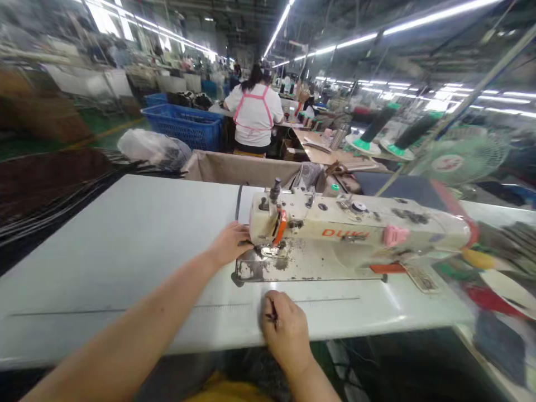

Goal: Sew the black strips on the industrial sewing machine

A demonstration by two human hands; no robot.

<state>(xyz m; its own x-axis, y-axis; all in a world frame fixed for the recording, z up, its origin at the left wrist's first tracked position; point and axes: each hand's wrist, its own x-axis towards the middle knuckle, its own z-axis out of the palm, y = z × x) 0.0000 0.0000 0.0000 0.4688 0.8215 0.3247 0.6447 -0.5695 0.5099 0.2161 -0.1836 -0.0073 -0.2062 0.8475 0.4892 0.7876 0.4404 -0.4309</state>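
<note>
A cream industrial sewing machine [355, 223] with orange lettering is seen on a wide white table [125, 245], its needle end turned toward the left and its worn metal bed plate [288, 268] lying flush with the tabletop. An orange guard is fixed at the needle end and a pink piece is mounted along the arm of the machine. Behind it, thread cones [377, 125] are set on green bases, and a pale green fan [460, 159] is placed at the right. Coloured fabric pieces [498, 279] are heaped at the right edge of the table, much blurred. Dark strips [50, 206] are piled along the left side. Farther back, a blue crate [184, 125] and a grey bag [153, 148] are seen, and a person in a white top with pink straps [254, 111] is seated with the back turned, well apart from the table.

The left hand [230, 243] is stretched forward across the table, the forearm laid low, and its fingertips are placed at the needle area against the left end of the machine head; the fingers are loosely curled, and whether anything is gripped cannot be told. The right hand [285, 329] is rested at the near edge of the table, just in front of the bed plate, knuckles up and fingers folded around a small dark tool [273, 314], of which only a short tip is shown between the fingers.
</note>
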